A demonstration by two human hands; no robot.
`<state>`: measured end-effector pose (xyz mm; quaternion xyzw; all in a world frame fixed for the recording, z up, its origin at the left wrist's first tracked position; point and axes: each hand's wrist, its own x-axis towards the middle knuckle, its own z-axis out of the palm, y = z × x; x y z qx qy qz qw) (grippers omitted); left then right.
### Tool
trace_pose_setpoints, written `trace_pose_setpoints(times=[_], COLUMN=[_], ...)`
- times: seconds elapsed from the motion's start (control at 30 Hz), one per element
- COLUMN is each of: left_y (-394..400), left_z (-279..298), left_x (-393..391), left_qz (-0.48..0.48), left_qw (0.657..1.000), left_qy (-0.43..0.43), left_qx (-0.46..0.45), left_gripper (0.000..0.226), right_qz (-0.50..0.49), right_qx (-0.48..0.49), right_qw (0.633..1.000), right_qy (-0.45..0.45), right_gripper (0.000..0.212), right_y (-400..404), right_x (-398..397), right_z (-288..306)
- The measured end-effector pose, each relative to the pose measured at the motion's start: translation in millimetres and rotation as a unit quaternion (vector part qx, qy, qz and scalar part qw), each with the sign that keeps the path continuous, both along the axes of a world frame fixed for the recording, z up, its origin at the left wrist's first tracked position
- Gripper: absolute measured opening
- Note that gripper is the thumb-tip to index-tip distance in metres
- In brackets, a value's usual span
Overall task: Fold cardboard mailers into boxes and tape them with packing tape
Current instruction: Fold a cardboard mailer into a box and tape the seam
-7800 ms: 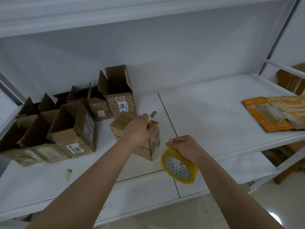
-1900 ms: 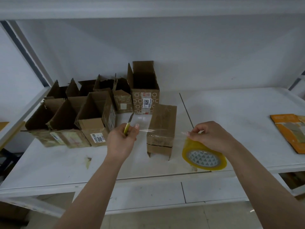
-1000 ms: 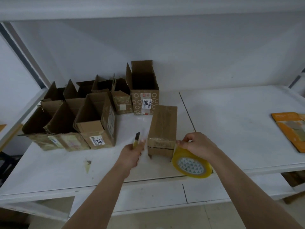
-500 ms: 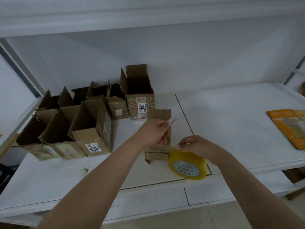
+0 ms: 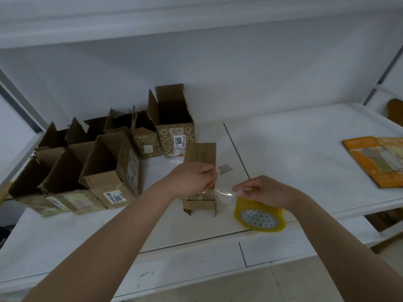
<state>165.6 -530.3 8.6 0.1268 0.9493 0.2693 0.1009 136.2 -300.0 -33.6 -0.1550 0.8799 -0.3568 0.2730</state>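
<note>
While left hand (image 5: pixel 194 178) pinches clear tape end at brown cardboard box (image 5: pixel 200 177) mid-frame, right hand (image 5: pixel 263 190) grips yellow tape roll (image 5: pixel 259 216). Taping step; next: press strip down, cut.

Just one view here, a head cam with a wide lens, looking forward and down onto a white shelf (image 5: pixel 305 149) from pretty close. Both forearms come in from the bottom edge, with the hands about mid-frame. It faces the back wall (image 5: pixel 239 73), and the shelf above (image 5: pixel 196 18) cuts across the top. Floor (image 5: pixel 283 284) shows along the bottom right. Edges bend a bit from the wide lens.
</note>
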Motion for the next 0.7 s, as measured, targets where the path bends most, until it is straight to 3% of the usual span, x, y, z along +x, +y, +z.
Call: trace_pose_setpoints(times=[0.13,0.27,0.43,0.6,0.7], left_y=[12.6,29.3,44.8,42.2,48.0], left_z=[19.0,22.0,20.7,20.9,18.9], left_x=[3.3,2.2,2.0,4.9,8.3], left_qz=[-0.081,-0.061,-0.025,-0.001,0.002], left_qw=[0.984,0.965,0.952,0.957,0.947], left_qy=[-0.066,-0.077,-0.066,-0.079,-0.043], left_qx=[-0.142,-0.245,-0.299,-0.280,-0.317], left_gripper=[0.044,0.048,0.046,0.044,0.040], right_qz=[-0.020,-0.056,-0.079,-0.119,-0.127], right_qx=[-0.016,-0.006,0.028,-0.010,-0.037], right_qw=[1.000,0.998,0.995,0.993,0.991], right_qy=[-0.006,0.023,0.062,0.017,0.002], right_gripper=[0.017,0.022,0.026,0.022,0.018], right_y=[2.1,-2.0,-8.3,-10.9,-10.6], right_x=[8.9,17.7,27.4,35.4,39.5], right_z=[4.5,12.9,20.5,17.3,18.5])
